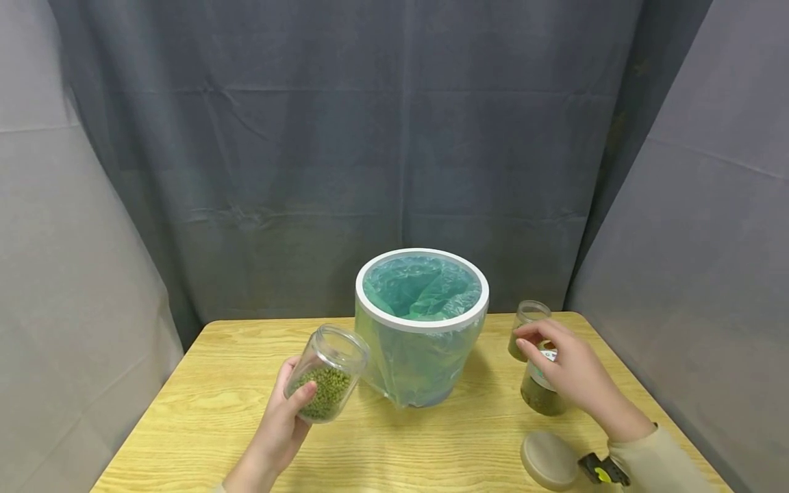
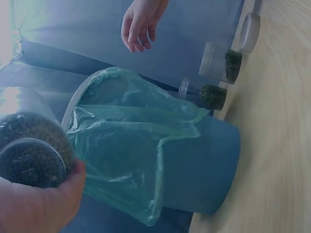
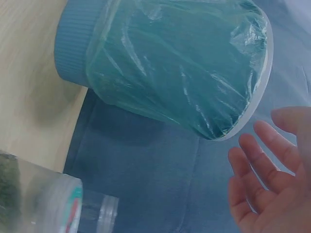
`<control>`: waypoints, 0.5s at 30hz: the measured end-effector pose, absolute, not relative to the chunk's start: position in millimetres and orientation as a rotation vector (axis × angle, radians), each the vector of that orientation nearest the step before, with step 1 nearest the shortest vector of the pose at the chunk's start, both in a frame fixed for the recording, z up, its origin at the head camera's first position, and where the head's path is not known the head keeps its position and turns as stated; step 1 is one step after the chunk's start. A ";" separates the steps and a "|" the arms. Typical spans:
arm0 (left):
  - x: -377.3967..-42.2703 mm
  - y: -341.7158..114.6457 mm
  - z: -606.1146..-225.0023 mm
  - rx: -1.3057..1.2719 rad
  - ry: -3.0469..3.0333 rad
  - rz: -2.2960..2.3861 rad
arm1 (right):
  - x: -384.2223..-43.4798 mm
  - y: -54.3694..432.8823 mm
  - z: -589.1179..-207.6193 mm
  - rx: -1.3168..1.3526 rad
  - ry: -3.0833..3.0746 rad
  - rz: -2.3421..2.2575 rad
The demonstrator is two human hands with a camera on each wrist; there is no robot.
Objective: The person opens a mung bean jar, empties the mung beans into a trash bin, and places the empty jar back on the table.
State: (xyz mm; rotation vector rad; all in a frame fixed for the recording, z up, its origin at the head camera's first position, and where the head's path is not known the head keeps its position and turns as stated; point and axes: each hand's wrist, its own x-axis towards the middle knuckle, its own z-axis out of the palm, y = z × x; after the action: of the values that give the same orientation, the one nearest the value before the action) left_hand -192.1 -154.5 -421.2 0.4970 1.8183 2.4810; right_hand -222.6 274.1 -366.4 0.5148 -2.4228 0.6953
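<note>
My left hand [image 1: 277, 428] grips a clear, lidless jar [image 1: 325, 380] of green beans, fingers behind it and thumb across its front. The jar is tilted to the right, mouth toward the bin, and the beans fill its lower part. In the left wrist view the jar's base [image 2: 31, 165] faces the camera. My right hand [image 1: 570, 366] is raised at the right with fingers loosely bent and nothing in them, as the right wrist view also shows. In the head view it overlaps a jar with a label on top [image 1: 544, 397] and a second clear jar [image 1: 531, 313] behind that.
A bin with a white rim [image 1: 422, 325], lined with a green plastic bag [image 1: 419, 366], stands mid-table toward the back. A round beige lid [image 1: 548, 460] lies at the front right of the wooden table [image 1: 203, 418]. Grey curtains [image 1: 308, 157] enclose the back and sides.
</note>
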 end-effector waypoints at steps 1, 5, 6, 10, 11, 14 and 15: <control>-192.9 -155.3 -420.2 0.494 1.823 2.475 | -223.4 273.6 -363.3 0.518 -2.423 0.696; -197.0 -158.5 -416.5 0.492 1.830 2.445 | -228.4 272.0 -350.5 0.560 -2.398 0.687; -197.6 -159.1 -415.6 0.494 1.831 2.437 | -229.9 271.5 -346.9 0.574 -2.389 0.681; -199.9 -162.1 -412.7 0.506 1.840 2.426 | -235.5 268.4 -331.4 0.605 -2.376 0.652; -200.5 -162.7 -411.3 0.511 1.841 2.426 | -236.6 267.1 -327.5 0.607 -2.377 0.644; -202.9 -164.5 -406.5 0.524 1.845 2.428 | -241.7 262.9 -318.2 0.610 -2.385 0.650; -204.4 -164.9 -405.0 0.530 1.843 2.431 | -244.1 261.3 -315.6 0.611 -2.388 0.656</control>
State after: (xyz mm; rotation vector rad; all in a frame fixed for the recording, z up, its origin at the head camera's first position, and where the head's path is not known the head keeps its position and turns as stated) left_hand -204.4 -164.9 -405.0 0.5295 1.8432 2.4311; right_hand -244.1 261.3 -315.6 0.6111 -2.3879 0.6563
